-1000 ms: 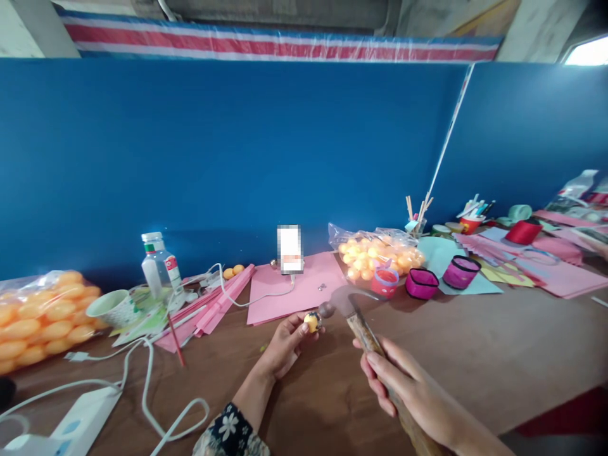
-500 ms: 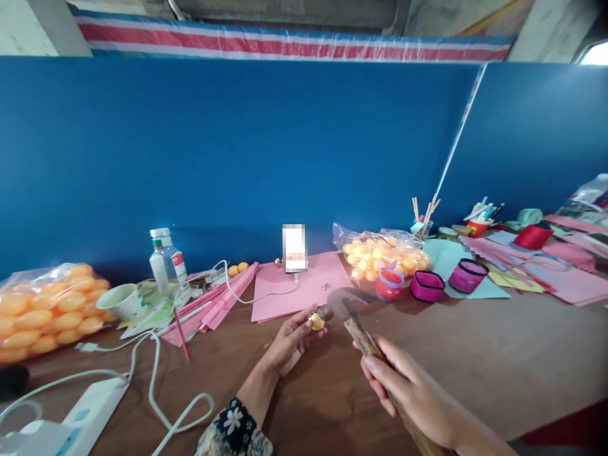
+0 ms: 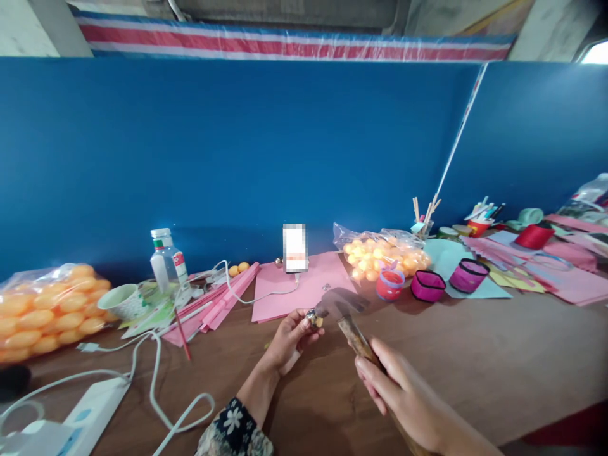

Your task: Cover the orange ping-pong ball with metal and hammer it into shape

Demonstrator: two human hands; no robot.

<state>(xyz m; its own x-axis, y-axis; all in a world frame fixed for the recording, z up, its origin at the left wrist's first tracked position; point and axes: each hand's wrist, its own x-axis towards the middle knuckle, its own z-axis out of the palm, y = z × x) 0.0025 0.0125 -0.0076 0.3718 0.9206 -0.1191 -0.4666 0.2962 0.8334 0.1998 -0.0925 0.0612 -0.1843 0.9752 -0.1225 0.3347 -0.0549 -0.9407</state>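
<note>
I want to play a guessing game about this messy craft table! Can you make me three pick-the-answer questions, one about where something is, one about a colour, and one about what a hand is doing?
1. Where is the clear bottle?
A. behind the paper cup, by the blue wall
B. beside the pen cup
C. in the left hand

2. What colour is the paper under the phone?
A. green
B. pink
C. white

3. What is the right hand doing?
A. lying flat
B. gripping the hammer
C. holding the white cable

Answers: 1 A, it stands just behind the cup. 2 B, the sheet is pink. 3 B, its fingers wrap the wooden handle, with the head at the small yellow piece in the left hand.
</note>
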